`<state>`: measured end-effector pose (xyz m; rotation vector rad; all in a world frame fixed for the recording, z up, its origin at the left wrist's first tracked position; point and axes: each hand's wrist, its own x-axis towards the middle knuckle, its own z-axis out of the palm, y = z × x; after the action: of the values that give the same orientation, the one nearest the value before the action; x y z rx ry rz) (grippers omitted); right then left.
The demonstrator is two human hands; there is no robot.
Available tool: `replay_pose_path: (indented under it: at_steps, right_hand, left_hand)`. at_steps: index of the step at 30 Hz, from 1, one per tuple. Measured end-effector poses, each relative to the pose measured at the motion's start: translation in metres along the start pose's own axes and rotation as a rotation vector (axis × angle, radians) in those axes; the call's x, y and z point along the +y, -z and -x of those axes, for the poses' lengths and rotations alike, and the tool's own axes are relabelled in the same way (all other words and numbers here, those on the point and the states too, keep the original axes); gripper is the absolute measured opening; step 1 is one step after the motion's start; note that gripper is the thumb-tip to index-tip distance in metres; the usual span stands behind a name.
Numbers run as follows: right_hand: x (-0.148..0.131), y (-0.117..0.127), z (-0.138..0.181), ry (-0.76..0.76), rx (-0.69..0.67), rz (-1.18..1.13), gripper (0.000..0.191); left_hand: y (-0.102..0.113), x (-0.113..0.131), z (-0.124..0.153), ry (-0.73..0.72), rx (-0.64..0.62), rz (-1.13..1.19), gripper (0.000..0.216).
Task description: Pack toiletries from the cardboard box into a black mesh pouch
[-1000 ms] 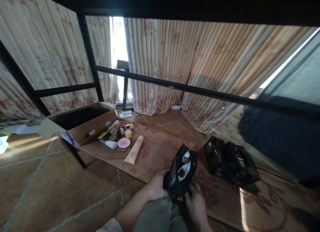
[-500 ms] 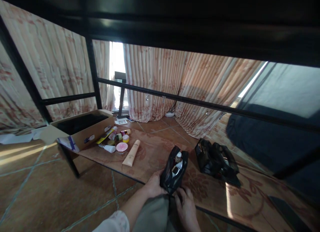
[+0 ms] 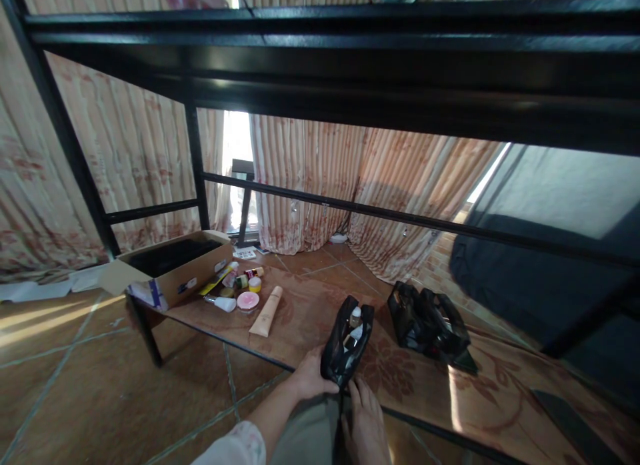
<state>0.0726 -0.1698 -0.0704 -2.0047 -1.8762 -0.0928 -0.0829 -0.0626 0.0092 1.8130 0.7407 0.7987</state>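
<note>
A small black pouch stands open on the low table's near edge, with small bottles showing inside it. My left hand grips the pouch's near left end, fingers curled round it. My right hand pinches the pouch's bottom near end from below. A second, larger black bag lies on the table to the right of the pouch.
A low table with a brown floral top holds an open cardboard box, a beige tube, a pink jar and several small cosmetics. Black metal frame bars cross overhead. Striped curtains hang behind. A dark bundle sits at right.
The view has tilted upward, so the table and pouch sit lower and farther. The pouch's mouth has narrowed between my hands, and my right hand has slid under its near end.
</note>
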Motion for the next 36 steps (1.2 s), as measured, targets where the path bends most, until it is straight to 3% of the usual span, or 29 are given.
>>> replay_pose_path:
  at_steps: [14, 27, 36]
  right_hand:
    - [-0.016, 0.024, 0.0, -0.095, -0.217, 0.063, 0.071]
    - [-0.021, 0.05, -0.004, -0.072, -0.289, -0.05, 0.074]
    - [-0.023, 0.055, -0.004, -0.065, -0.261, -0.067, 0.073]
  left_hand:
    - [-0.005, -0.012, 0.0, 0.044, 0.048, -0.083, 0.067]
    - [-0.009, -0.03, -0.005, 0.064, 0.035, -0.084, 0.059]
    - [-0.008, -0.024, -0.007, 0.054, 0.046, -0.095, 0.068]
